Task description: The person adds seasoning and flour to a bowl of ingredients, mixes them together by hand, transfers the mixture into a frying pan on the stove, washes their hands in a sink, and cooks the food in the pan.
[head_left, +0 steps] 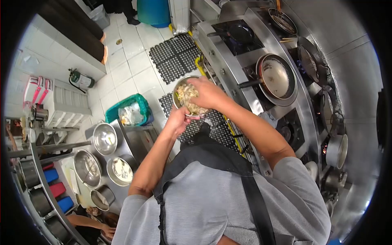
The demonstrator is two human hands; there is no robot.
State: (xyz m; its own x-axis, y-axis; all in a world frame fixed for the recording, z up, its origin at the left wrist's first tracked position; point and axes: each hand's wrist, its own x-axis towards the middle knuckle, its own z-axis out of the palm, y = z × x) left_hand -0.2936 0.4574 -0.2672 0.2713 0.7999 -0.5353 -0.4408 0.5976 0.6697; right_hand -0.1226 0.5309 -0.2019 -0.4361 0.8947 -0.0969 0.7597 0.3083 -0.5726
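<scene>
A round metal bowl (175,99) with a pale, shredded food mix (185,94) and some green bits is held in front of me, over the floor. My left hand (178,121) is closed on the bowl's near rim, with the thumb over the edge. From the right, my right hand (209,94) reaches into the bowl. Its fingers touch the mix, and the fingertips are partly hidden, so I cannot tell whether they grip any of it.
On my right runs a steel stove (226,61) with several pans, including a large frying pan (278,77); some burners are lit. Left, a steel counter (136,147) carries metal bowls beside a green bin (143,107). Black mats (173,57) cover floor tiles. A co-worker's arm (87,222) shows lower left.
</scene>
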